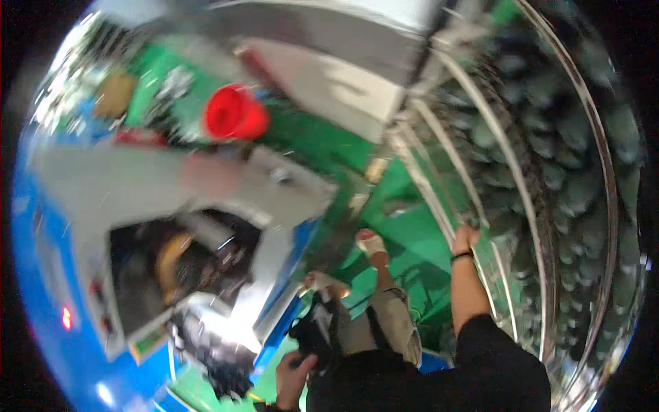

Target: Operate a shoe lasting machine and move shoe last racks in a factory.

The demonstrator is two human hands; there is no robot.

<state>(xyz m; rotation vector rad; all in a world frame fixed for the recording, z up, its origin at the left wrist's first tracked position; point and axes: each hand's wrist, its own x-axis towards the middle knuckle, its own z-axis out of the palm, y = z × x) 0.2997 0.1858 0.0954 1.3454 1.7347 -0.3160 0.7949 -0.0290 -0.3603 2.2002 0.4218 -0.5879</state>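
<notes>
My right hand (pixel 465 239), with a dark band at the wrist, is closed round a pale metal rail of a tall rack (pixel 495 130). Inside the rack are stacked many dark grey-green rounded pieces (pixel 576 144), too blurred to name. Low in the view, close to my body, my left hand (pixel 294 376) has its fingers curled in. A dark, soft-looking item (pixel 314 336) touches or lies just beyond it; blur hides what the fingers hold.
On the left stands a grey and blue machine (pixel 288 180) with a dark opening and a bright light. A red container (pixel 235 113) is behind it. A pale cabinet (pixel 350 86) stands ahead. Green floor (pixel 405 240) runs between machine and rack, under my feet.
</notes>
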